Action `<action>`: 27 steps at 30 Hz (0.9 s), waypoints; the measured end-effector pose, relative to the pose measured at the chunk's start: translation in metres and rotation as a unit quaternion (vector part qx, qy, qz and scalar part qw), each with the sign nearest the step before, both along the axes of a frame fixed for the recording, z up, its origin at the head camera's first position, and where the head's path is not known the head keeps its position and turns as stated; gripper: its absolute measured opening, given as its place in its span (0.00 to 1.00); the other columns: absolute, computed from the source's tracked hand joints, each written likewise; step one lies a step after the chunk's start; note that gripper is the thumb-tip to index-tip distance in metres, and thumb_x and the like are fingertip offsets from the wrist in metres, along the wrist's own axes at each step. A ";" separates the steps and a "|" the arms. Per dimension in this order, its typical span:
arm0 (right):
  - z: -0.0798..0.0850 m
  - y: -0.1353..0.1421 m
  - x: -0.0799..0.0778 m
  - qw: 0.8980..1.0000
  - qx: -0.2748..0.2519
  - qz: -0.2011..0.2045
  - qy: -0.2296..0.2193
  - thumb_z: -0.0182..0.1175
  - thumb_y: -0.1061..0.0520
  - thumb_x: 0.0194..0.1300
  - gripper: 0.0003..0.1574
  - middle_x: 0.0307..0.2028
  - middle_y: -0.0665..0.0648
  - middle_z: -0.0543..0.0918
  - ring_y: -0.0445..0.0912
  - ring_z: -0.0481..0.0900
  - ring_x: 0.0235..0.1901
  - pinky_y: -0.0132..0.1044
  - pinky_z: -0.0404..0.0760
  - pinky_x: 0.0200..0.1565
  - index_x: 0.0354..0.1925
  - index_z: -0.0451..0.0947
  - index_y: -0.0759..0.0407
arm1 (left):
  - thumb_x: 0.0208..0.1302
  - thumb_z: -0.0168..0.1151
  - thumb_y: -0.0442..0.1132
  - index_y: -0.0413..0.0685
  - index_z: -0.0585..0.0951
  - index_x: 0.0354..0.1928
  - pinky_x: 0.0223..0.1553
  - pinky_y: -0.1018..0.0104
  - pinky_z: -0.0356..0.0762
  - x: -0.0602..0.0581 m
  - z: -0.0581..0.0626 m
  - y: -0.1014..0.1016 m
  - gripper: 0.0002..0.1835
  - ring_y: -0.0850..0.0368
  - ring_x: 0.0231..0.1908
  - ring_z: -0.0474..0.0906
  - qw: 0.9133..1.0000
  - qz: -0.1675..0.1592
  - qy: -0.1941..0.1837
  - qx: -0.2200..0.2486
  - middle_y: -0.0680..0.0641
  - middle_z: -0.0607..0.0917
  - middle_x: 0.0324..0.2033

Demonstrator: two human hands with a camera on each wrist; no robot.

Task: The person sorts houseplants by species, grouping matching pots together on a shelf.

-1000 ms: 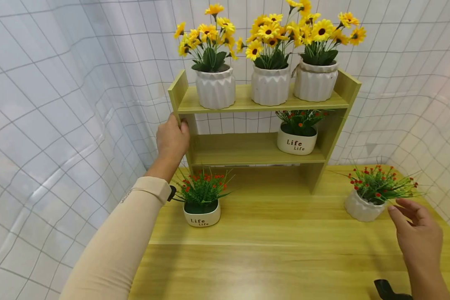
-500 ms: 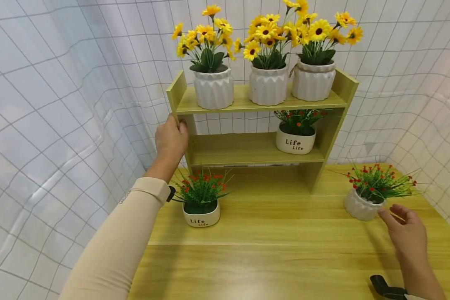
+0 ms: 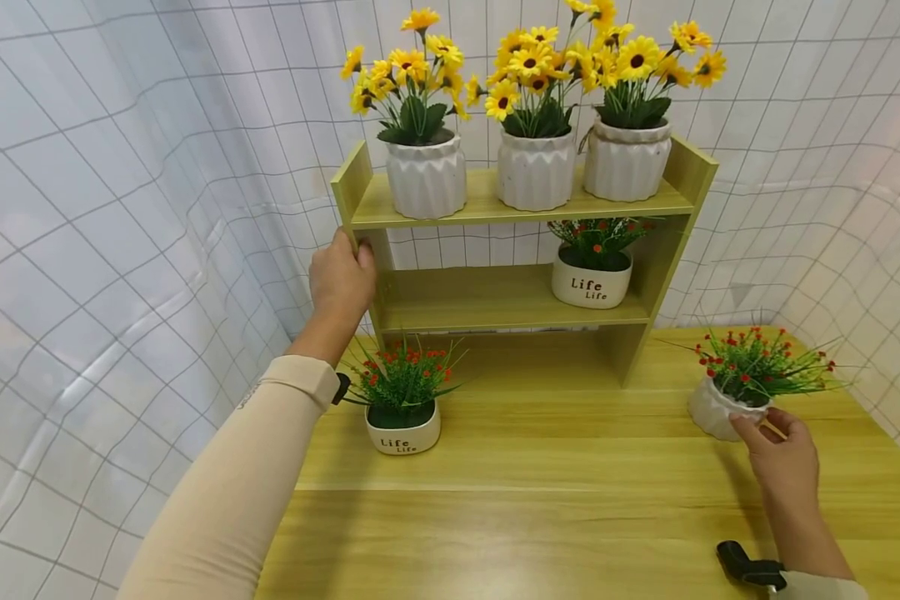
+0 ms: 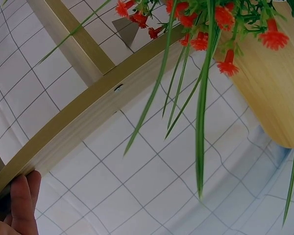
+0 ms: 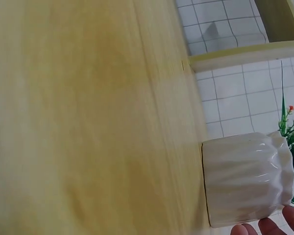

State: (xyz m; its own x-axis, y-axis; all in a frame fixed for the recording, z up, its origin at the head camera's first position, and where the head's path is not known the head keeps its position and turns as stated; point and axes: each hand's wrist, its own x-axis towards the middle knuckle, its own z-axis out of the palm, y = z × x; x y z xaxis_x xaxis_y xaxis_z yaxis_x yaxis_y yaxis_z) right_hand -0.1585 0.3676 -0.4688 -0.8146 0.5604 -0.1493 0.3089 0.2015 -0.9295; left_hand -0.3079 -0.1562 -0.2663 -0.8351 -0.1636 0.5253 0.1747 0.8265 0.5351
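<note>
My left hand grips the left side panel of a wooden shelf; in the left wrist view its fingers lie against that panel. At the right, my right hand reaches a white fluted pot of red flowers standing on the table. The thumb overlaps the pot's front near the rim, and the other fingers are spread at its right side. Up close in the right wrist view, fingertips are right at the wall of the white pot.
Yellow sunflowers in three white pots line the top shelf. An oval "Life" planter stands at the right of the middle shelf; another "Life" planter is on the table, near my left forearm. Grid-patterned curtain surrounds the table.
My right hand has moved left, from beside the white fluted pot to its rim. The left hand keeps its grip on the shelf, and the pots have stayed in place.
</note>
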 end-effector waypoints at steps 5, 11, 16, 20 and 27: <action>-0.001 -0.001 -0.005 1.000 -0.005 -0.004 -0.005 0.59 0.37 0.67 0.57 0.74 0.66 0.51 0.59 0.57 0.69 0.19 0.68 0.35 0.77 0.44 0.63 | 0.77 0.46 0.45 0.38 0.74 0.44 0.36 0.44 0.78 0.000 0.001 0.001 0.16 0.33 0.41 0.82 1.000 -0.003 -0.006 0.001 0.31 0.84 0.37; 0.000 -0.004 -0.010 0.999 -0.040 -0.030 -0.009 0.60 0.37 0.66 0.59 0.75 0.63 0.50 0.55 0.54 0.71 0.29 0.70 0.52 0.78 0.42 0.59 | 0.77 0.46 0.45 0.37 0.74 0.45 0.37 0.44 0.78 -0.001 0.002 0.001 0.16 0.32 0.40 0.82 1.000 -0.007 -0.005 -0.001 0.31 0.84 0.38; -0.001 -0.008 -0.016 0.998 -0.048 -0.049 0.002 0.61 0.38 0.65 0.60 0.75 0.63 0.49 0.55 0.54 0.71 0.30 0.69 0.55 0.78 0.40 0.58 | 0.77 0.46 0.44 0.37 0.74 0.44 0.37 0.43 0.77 -0.001 0.002 0.002 0.16 0.32 0.40 0.81 1.000 -0.007 0.000 -0.004 0.30 0.84 0.37; -0.003 -0.011 -0.023 0.997 -0.050 -0.059 0.024 0.63 0.41 0.65 0.59 0.75 0.62 0.50 0.54 0.55 0.70 0.21 0.70 0.45 0.78 0.40 0.57 | 0.77 0.46 0.44 0.37 0.75 0.44 0.38 0.43 0.77 -0.002 0.001 0.002 0.16 0.31 0.41 0.81 1.000 -0.006 0.005 -0.006 0.30 0.84 0.38; -0.005 -0.015 -0.039 0.996 -0.041 -0.070 0.040 0.64 0.42 0.64 0.58 0.74 0.62 0.51 0.54 0.55 0.71 0.34 0.67 0.60 0.77 0.42 0.57 | 0.77 0.46 0.45 0.38 0.75 0.44 0.37 0.44 0.77 0.000 0.000 0.000 0.16 0.33 0.40 0.81 1.000 -0.004 -0.001 0.005 0.31 0.83 0.37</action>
State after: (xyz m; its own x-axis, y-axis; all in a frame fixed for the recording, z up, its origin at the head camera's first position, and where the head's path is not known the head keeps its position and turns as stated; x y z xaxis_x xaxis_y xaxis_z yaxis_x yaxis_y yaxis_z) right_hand -0.1975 0.3521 -0.4737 -0.7400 0.6584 -0.1375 0.2539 0.0840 -0.9636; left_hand -0.3083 -0.1557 -0.2666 -0.8377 -0.1621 0.5215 0.1794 0.8202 0.5432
